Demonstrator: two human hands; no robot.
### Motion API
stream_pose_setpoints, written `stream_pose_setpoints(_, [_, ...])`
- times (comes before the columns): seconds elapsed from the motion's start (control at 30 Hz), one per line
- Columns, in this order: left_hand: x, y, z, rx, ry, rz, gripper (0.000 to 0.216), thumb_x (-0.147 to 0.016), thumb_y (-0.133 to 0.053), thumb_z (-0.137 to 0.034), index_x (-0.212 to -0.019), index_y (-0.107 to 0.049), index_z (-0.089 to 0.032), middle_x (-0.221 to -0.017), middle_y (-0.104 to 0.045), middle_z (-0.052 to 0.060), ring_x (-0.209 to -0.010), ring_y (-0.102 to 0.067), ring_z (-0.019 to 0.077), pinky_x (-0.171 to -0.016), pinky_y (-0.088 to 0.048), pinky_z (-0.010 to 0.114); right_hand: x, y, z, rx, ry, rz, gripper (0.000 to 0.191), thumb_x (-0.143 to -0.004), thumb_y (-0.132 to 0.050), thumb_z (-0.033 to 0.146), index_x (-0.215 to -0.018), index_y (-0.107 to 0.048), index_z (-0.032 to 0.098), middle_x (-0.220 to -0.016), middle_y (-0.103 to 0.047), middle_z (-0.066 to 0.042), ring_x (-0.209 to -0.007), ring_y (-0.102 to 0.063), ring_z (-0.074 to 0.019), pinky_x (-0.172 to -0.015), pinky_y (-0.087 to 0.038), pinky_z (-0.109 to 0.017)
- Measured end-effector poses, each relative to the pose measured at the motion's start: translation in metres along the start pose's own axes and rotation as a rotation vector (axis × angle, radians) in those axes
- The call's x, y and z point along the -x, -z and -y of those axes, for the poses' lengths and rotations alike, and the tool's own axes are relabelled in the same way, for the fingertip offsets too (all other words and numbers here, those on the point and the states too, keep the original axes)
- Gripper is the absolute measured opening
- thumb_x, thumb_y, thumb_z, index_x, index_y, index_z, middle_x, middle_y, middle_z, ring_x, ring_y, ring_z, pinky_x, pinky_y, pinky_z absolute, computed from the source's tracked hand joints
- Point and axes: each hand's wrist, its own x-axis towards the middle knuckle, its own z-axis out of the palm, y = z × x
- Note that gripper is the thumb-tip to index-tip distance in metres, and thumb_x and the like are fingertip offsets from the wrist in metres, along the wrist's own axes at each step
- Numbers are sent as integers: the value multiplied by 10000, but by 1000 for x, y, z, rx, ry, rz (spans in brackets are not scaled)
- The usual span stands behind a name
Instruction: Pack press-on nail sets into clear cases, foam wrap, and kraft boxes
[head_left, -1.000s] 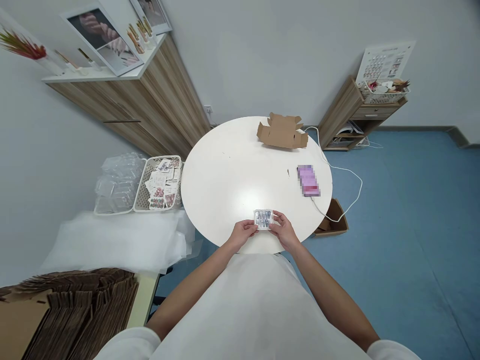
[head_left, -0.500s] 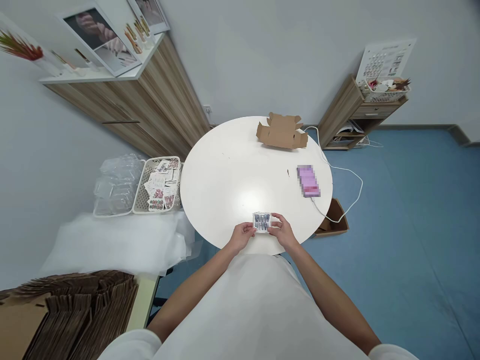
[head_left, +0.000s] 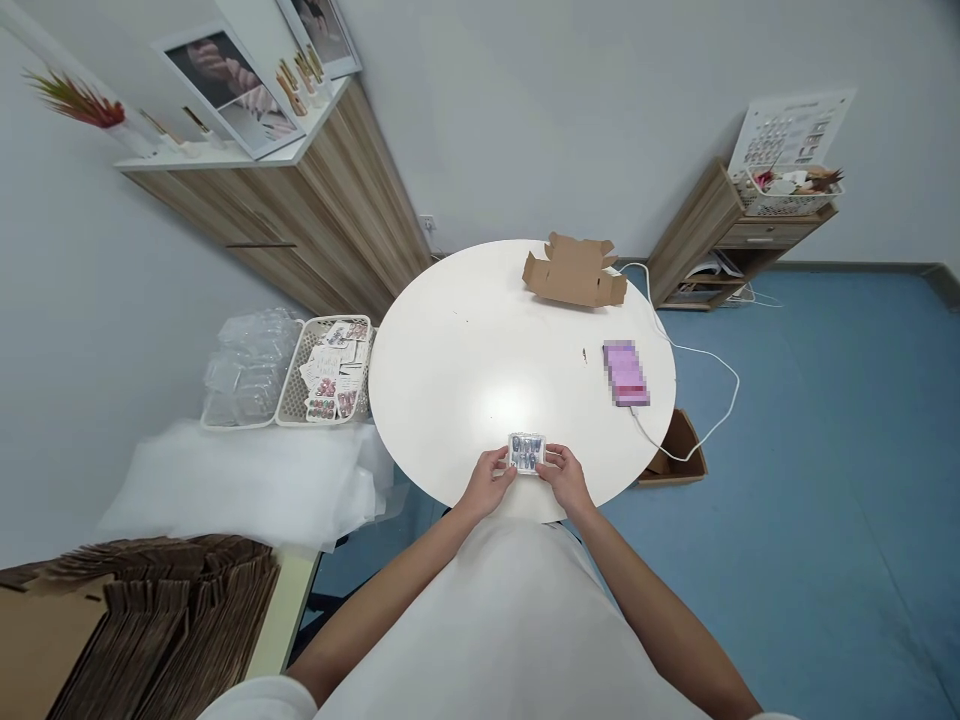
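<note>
A small clear case of press-on nails (head_left: 526, 453), with bluish-grey nails in two rows, is held over the near edge of the round white table (head_left: 450, 380). My left hand (head_left: 487, 482) grips the case's left side between thumb and fingers. On the opposite side, my right hand (head_left: 566, 477) pinches the right edge, its thumb at the lower corner. An unfolded brown cardboard box (head_left: 576, 270) lies at the table's far side. Right of centre is a blurred-out purple phone (head_left: 627, 374) with a white cable (head_left: 701, 352) attached.
Left of the table stand a basket of printed cards (head_left: 330, 370) and a stack of clear plastic trays (head_left: 251, 365). Nearer are white foam sheets (head_left: 247, 480) and stacked flat cardboard (head_left: 165, 620). An open carton (head_left: 679, 455) sits on the floor at right.
The whole view has shifted slightly, moving the scene right and down. Both hands still hold the nail case at nearly the same place over the table.
</note>
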Motion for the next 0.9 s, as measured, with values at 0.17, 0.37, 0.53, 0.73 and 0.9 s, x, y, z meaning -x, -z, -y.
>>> stream_pose_setpoints(0.17, [0, 6, 2, 1, -12, -30, 462, -676, -617, -257, -1127, -516, -229, -1006, -475, 70, -923, -461, 180, -734, -442, 277, -6, -16, 0, 64, 15, -7, 439, -600, -639, 325, -996, -474, 226, -1080, -548, -73, -835, -575, -176, -764, -442, -334])
stream_pose_setpoints(0.37, [-4, 32, 8, -4, -9, -103, 465, -695, -573, -191, -1149, -494, -255, -1028, -457, 64, -952, -448, 182, -769, -424, 272, -18, -51, 4, 201, 39, 81, 516, -606, -619, 282, -1089, -441, 248, -1183, -454, -58, -1060, -449, -197, -814, -433, -325])
stream_pose_setpoints(0.53, [-11, 75, 14, 52, 77, -227, 537, -683, -584, -185, -1197, -437, -235, -1054, -448, 67, -985, -449, 184, -798, -409, 281, -37, -94, 4, 320, -4, 127, 546, -584, -626, 300, -1106, -473, 257, -1157, -445, -50, -1003, -448, -196, -781, -440, -319])
stream_pose_setpoints(0.73, [-32, 142, 15, 58, 58, -340, 513, -664, -577, -146, -1161, -473, -217, -1095, -432, 81, -1010, -445, 197, -792, -402, 270, -63, -169, 10, 341, -18, 199, 573, -570, -638, 304, -1118, -483, 239, -1072, -503, -43, -879, -488, -165, -759, -434, -303])
stream_pose_setpoints(0.9, [-59, 197, 10, 39, 76, -345, 539, -660, -572, -146, -1184, -460, -201, -1106, -410, 86, -1021, -439, 204, -830, -376, 284, -88, -230, 15, 381, -16, 199, 583, -559, -643, 284, -1119, -494, 219, -1014, -534, -34, -849, -490, -152, -779, -415, -302])
